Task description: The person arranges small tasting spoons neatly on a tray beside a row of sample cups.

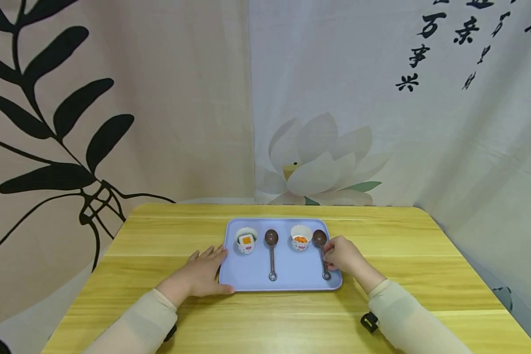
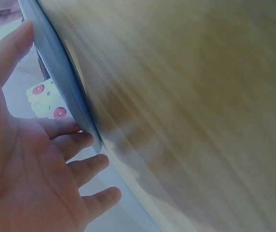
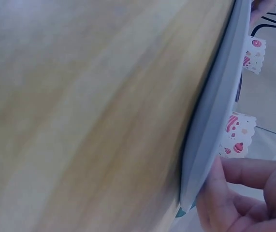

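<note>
A light blue tray [image 1: 252,275] lies on the table. On it, left to right, are a paper cup [image 1: 246,249] with a white and orange piece, a brown spoon [image 1: 272,250], a paper cup [image 1: 300,244] with orange bits, and a second brown spoon [image 1: 320,239]. My left hand [image 1: 205,273] rests at the tray's left edge, fingers spread and thumb at the front corner. In the left wrist view, my left hand [image 2: 36,164] touches the tray rim [image 2: 63,77]. My right hand [image 1: 342,254] pinches the right spoon's handle; the right wrist view hides that spoon.
The wooden table [image 1: 265,319] extends around the tray. Behind it hangs a cloth backdrop [image 1: 194,123] with black leaves, a lotus and written characters. In the right wrist view, the printed cups [image 3: 237,137] show beyond the tray's rim [image 3: 210,125].
</note>
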A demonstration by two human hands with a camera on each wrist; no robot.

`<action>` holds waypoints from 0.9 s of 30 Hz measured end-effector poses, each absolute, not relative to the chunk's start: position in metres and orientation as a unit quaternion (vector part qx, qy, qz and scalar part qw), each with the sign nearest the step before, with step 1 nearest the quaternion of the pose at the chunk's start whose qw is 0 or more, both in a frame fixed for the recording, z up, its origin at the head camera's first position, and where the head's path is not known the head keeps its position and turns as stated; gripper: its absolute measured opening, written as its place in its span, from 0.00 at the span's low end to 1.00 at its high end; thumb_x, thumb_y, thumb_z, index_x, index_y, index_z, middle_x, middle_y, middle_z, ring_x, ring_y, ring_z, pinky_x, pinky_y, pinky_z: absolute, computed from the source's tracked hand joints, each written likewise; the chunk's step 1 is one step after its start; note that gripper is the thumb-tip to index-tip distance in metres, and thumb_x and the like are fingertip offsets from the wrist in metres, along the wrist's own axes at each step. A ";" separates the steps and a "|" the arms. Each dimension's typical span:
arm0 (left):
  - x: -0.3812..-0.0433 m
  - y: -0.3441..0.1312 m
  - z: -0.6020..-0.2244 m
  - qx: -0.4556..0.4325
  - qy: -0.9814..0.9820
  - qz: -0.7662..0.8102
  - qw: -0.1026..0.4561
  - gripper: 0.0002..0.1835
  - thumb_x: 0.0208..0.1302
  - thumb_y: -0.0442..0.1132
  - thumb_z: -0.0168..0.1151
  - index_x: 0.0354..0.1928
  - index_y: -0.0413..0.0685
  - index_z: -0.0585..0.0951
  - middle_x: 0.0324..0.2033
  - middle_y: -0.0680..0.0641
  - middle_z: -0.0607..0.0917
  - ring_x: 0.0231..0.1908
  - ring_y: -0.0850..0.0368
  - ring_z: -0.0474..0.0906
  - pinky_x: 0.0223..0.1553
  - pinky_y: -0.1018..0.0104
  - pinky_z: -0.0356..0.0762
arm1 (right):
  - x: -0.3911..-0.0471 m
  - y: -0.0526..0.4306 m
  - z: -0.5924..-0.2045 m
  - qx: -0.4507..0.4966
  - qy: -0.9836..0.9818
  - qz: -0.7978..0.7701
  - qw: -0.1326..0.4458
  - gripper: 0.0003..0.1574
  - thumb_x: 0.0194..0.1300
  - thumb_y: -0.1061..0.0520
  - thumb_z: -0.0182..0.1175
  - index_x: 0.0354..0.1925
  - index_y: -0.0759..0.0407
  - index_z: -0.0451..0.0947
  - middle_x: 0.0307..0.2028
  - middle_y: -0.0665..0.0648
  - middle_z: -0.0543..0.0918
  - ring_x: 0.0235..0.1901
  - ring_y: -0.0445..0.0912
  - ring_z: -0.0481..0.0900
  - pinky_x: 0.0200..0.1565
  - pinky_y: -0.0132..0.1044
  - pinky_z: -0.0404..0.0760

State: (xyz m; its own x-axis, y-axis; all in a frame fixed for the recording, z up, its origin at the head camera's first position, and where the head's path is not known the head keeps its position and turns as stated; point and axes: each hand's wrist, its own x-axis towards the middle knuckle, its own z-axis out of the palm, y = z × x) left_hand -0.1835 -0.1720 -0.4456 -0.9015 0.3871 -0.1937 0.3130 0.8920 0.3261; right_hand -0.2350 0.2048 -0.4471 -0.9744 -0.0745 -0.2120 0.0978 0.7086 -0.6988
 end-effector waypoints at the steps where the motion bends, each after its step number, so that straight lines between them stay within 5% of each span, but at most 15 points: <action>1: -0.183 -0.172 -0.445 0.181 0.964 0.145 0.128 0.59 0.53 0.70 0.69 0.75 0.36 0.61 0.76 0.39 0.57 0.75 0.34 0.50 0.70 0.32 0.45 | -0.235 0.205 -0.447 0.006 0.917 -0.383 0.112 0.07 0.62 0.73 0.61 0.40 0.74 0.79 0.26 0.58 0.82 0.22 0.45 0.83 0.27 0.36 0.85; 27: -0.184 -0.172 -0.445 0.188 0.963 0.145 0.126 0.59 0.53 0.69 0.69 0.75 0.34 0.60 0.76 0.37 0.57 0.74 0.33 0.51 0.69 0.31 0.45 | -0.232 0.209 -0.442 0.004 0.912 -0.394 0.118 0.09 0.63 0.72 0.61 0.43 0.76 0.79 0.28 0.60 0.83 0.24 0.45 0.83 0.30 0.37 0.86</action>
State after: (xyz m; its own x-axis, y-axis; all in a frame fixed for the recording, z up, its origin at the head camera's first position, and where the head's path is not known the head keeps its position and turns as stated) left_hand -0.1841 -0.1718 -0.4455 -0.8975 0.3993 -0.1872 0.3264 0.8869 0.3268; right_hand -0.2319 0.2086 -0.4422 -0.9722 -0.0846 -0.2183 0.1009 0.6899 -0.7168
